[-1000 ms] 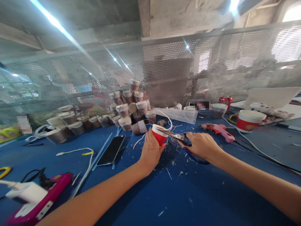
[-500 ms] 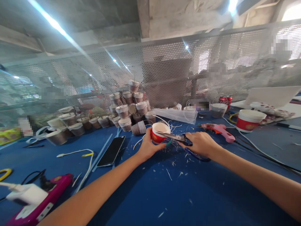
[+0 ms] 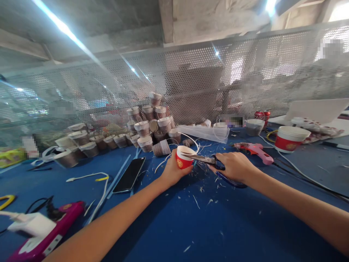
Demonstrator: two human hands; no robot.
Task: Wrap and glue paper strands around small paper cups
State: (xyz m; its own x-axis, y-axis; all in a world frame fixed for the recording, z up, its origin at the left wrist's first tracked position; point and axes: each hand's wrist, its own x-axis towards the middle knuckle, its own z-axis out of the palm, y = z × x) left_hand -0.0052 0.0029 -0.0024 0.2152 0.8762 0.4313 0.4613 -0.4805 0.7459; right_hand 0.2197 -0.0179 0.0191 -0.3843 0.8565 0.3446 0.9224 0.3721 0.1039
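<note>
A red paper cup (image 3: 182, 162) with a white rim is held by my left hand (image 3: 172, 168), whose fingers and thumb wrap round its side. My right hand (image 3: 235, 166) grips blue-handled scissors (image 3: 204, 158). Their blades point left and reach over the cup's mouth at the rim; how far they are apart is hard to make out. A thin white strip (image 3: 194, 139) curves up behind the rim. Whether it is joined to the cup cannot be seen.
Wrapped cups (image 3: 142, 128) are stacked behind the left hand. A phone (image 3: 129, 175) lies left of it, and a magenta power strip (image 3: 64, 222) is at front left. To the right are a pink glue gun (image 3: 255, 150) and nested red cups (image 3: 289, 145). Scraps litter the blue table (image 3: 207, 225).
My left hand has turned the cup: its mouth faced me more half a second ago and now tips away slightly, with the gold emblem showing. The scissors stay at the rim.
</note>
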